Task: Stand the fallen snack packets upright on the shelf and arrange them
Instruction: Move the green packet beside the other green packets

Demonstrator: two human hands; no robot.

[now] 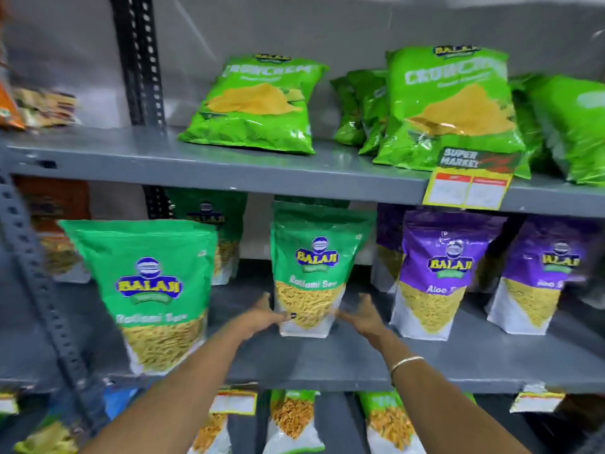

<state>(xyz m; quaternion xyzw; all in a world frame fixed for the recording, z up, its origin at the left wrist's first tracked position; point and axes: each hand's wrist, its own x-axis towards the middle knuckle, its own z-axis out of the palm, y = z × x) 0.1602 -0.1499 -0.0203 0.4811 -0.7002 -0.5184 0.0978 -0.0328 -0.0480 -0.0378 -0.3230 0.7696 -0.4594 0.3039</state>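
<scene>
A green Ratlami Sev packet (314, 267) stands upright in the middle of the grey middle shelf (327, 358). My left hand (262, 316) presses its lower left side and my right hand (363, 317) its lower right side. A second green Ratlami Sev packet (154, 290) stands upright near the shelf's front edge at the left. Two purple Aloo Sev packets (435, 273) (543, 273) stand upright at the right. On the upper shelf (131, 158), one light green packet (258, 103) leans back and another (451, 106) stands among several more.
A yellow price tag (471, 178) hangs from the upper shelf's edge. A perforated black upright (144, 60) stands behind the upper shelf and a grey one (36, 280) at the left front. More packets (291, 421) fill the bottom shelf. Orange packets (9, 106) lie far left.
</scene>
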